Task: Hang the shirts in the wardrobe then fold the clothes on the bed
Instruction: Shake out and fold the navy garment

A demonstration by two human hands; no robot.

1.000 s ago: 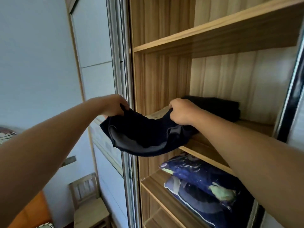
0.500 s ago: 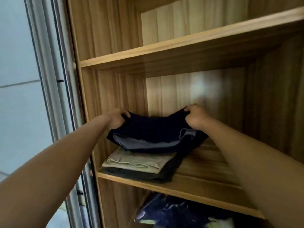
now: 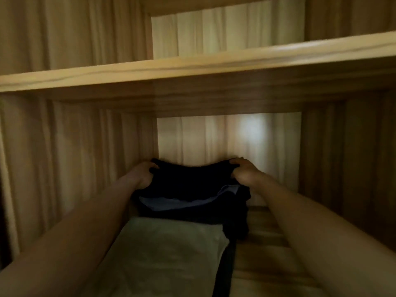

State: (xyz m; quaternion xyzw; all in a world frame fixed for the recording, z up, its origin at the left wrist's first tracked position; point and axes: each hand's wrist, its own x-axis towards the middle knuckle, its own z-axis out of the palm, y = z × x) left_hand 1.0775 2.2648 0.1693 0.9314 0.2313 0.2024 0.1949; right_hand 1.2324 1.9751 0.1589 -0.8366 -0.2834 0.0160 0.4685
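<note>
Left hand (image 3: 144, 173) and right hand (image 3: 242, 173) each pinch a far corner of the folded dark navy garment (image 3: 188, 188), which sits deep on the wooden wardrobe shelf (image 3: 267, 229), over the far end of a folded pale beige cloth (image 3: 167, 243). To do it well, lower it flat, square it to the stack, and let both corners go together so the fold holds. Dim light here - fingertips are buried in fabric, and I cannot tell whether the garment fully rests or partly hangs. A dark layer under the beige cloth is unclear.
</note>
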